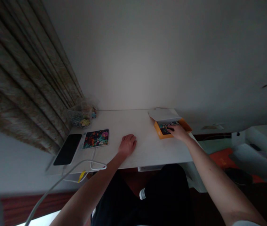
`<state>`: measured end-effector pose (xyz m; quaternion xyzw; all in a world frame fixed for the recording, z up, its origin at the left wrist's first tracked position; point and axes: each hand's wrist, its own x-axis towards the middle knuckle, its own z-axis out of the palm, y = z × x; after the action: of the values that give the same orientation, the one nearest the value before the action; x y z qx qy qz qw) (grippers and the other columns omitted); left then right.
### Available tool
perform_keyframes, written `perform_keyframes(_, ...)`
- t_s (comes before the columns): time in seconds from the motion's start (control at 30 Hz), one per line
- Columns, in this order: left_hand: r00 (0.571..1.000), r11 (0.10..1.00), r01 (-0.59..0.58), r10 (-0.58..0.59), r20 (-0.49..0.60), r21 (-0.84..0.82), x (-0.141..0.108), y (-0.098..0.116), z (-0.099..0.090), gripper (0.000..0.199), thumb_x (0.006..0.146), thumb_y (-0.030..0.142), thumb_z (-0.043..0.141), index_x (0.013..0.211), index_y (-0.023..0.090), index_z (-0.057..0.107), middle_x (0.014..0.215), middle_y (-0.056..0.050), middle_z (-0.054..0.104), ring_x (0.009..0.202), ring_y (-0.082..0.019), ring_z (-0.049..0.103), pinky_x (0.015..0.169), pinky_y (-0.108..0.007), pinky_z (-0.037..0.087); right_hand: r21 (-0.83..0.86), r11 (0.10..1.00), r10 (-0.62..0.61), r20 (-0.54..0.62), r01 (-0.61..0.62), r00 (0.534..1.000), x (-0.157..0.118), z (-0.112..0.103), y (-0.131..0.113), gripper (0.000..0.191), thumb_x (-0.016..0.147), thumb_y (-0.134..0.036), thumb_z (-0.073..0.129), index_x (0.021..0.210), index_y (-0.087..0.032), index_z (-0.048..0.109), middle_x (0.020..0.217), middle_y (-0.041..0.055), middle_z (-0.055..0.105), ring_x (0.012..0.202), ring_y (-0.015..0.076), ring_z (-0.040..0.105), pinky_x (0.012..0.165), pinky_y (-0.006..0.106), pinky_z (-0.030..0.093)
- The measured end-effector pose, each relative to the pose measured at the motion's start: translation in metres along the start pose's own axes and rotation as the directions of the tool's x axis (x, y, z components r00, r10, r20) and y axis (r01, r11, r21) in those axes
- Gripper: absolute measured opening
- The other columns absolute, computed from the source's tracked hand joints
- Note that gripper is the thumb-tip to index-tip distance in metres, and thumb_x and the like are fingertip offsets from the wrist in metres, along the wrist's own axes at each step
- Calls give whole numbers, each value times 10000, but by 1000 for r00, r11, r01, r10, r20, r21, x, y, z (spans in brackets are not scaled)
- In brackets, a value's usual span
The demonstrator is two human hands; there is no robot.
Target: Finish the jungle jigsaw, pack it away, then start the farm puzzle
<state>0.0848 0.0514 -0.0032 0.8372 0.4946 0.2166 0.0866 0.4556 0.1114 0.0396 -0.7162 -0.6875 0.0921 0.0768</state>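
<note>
My right hand [177, 131] reaches into an open orange box [164, 136] at the right of the desk. Its thumb and fingers look parted over dark, multicoloured printed contents [163, 128]; a small dark patch shows between them, and I cannot make out whether it is an object. The box's white lid [162, 114] is folded back toward the wall. Palm down, my left hand [127, 145] rests on the white desktop with its fingers loosely bent and nothing visible in them. Left of it lies a card with a colourful floral picture [96, 139].
A dark-screened phone or tablet [67, 149] lies at the desk's left edge, with white cables [77, 166] hanging nearby. Behind it is a clear plastic bag [80, 117] of small coloured pieces. Curtains [25, 69] hang on the left; a white box-like object [260, 146] is at the right.
</note>
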Motion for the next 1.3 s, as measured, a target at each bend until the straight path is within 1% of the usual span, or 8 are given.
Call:
perform_keyframes(0.17, 1000, 1000, 5, -5, -5, -3, 0, -1, 2, 237, 1007, 197, 525, 1191, 176, 673, 1269, -153, 673, 1204, -289, 609, 1081, -494, 447, 50, 993, -101, -64, 105, 993, -1, 3, -16, 364, 927, -360, 676, 1252, -210, 748, 1324, 140, 713, 1242, 301, 664, 1064, 412, 502)
perform_keyframes(0.3, 1000, 1000, 6, -6, -15, -22, 1, -2, 5, 232, 1005, 202, 525, 1182, 194, 676, 1273, -142, 674, 1210, -282, 609, 1090, -499, 444, 41, 987, -154, 44, 153, 987, 4, 8, -29, 273, 937, -280, 647, 1162, -205, 783, 1306, 147, 726, 1273, 311, 653, 1085, 409, 488)
perform_keyframes(0.43, 1000, 1000, 13, -13, -2, -17, 1, -3, 4, 238, 997, 199, 533, 1192, 200, 672, 1274, -135, 674, 1203, -275, 610, 1085, -492, 450, 36, 985, -171, 37, 170, 985, 12, 11, -34, 285, 917, -216, 630, 1162, -216, 776, 1337, 142, 712, 1300, 309, 636, 1105, 419, 472)
perform_keyframes(0.67, 1000, 1000, 13, -13, -22, 0, 1, -3, 5, 243, 1004, 198, 526, 1196, 198, 675, 1254, -133, 673, 1185, -279, 610, 1080, -483, 454, 14, 1000, -7, -232, 11, 973, 5, -6, -10, 298, 983, -321, 534, 1090, -172, 770, 1139, 146, 769, 1098, 278, 695, 967, 369, 512)
perform_keyframes(0.77, 999, 1000, 25, -24, -28, 16, 2, -3, 6, 245, 1006, 207, 532, 1205, 190, 674, 1253, -137, 671, 1194, -281, 609, 1086, -482, 453, -10, 1000, -28, -302, 26, 953, -12, 0, -9, 316, 980, -400, 545, 1000, -192, 782, 1117, 136, 771, 1085, 292, 681, 931, 382, 502)
perform_keyframes(1.07, 995, 988, 79, -87, -49, -133, 5, -6, 5, 240, 997, 247, 567, 1201, 197, 683, 1276, -137, 686, 1225, -281, 621, 1131, -492, 432, -15, 999, 35, -304, -42, 952, -55, 32, -73, 430, 1037, -376, 464, 809, -176, 768, 971, 158, 779, 985, 298, 691, 921, 415, 411)
perform_keyframes(1.2, 949, 849, 244, -309, -66, -469, 14, -7, 2, 265, 999, 337, 573, 1194, 203, 692, 1272, -108, 709, 1215, -250, 649, 1135, -426, 449, 55, 996, -43, -333, 65, 942, -79, 42, -124, 419, 1056, -381, 482, 791, -189, 745, 958, 145, 782, 1087, 304, 668, 916, 406, 384)
perform_keyframes(1.3, 816, 580, 400, -577, -11, -710, 30, -6, -4, 281, 993, 348, 576, 1200, 189, 682, 1275, -112, 723, 1222, -239, 661, 1127, -389, 452, 81, 982, -135, -342, 172, 930, -102, 53, -164, 435, 1068, -381, 490, 744, -205, 721, 908, 119, 783, 1157, 297, 640, 921, 393, 368)
